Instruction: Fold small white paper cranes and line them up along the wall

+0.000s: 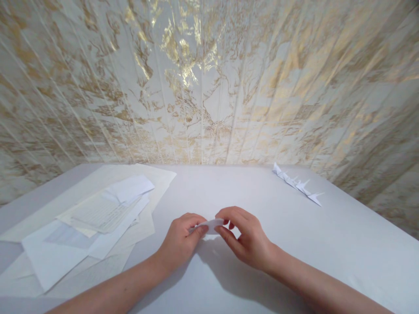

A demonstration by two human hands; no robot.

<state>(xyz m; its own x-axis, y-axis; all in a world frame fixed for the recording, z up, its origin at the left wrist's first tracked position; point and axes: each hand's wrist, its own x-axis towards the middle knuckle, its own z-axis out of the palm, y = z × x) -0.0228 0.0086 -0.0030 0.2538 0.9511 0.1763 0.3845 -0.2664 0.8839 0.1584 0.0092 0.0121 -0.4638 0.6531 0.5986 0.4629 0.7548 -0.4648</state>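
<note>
We hold a small folded white paper (214, 225) in front of us, just above the white table (225, 187), its long side running from one hand to the other. Our left hand (180, 239) has its left end pinched between thumb and bent fingers, nearly closed, probably to steady that end. Our right hand (247, 237) grips the opposite end, its thumb low and its forefinger curved over from above, with an open hollow behind the fingertips; this looks like a light pinch, which likely leaves the fingertips free to press or shift the paper without crushing it. With one hand at each end, the middle shows between them, so we can presumably see its edges as we handle it; its exact folds are too small to tell. To the left of the folded paper, loose sheets lie overlapping in a spread pile: a sheet with lines of writing (98, 216), a plain white sheet (54, 255) nearer us, and a folded white sheet (132, 189) on top at the far side. They sit off to that side perhaps to be within reach yet out from under our hands. Beyond the folded paper and to its right, pointed origami figures (303, 187) stand in a slanting row, close together, likely to keep their thin tips safe from our forearms.
</note>
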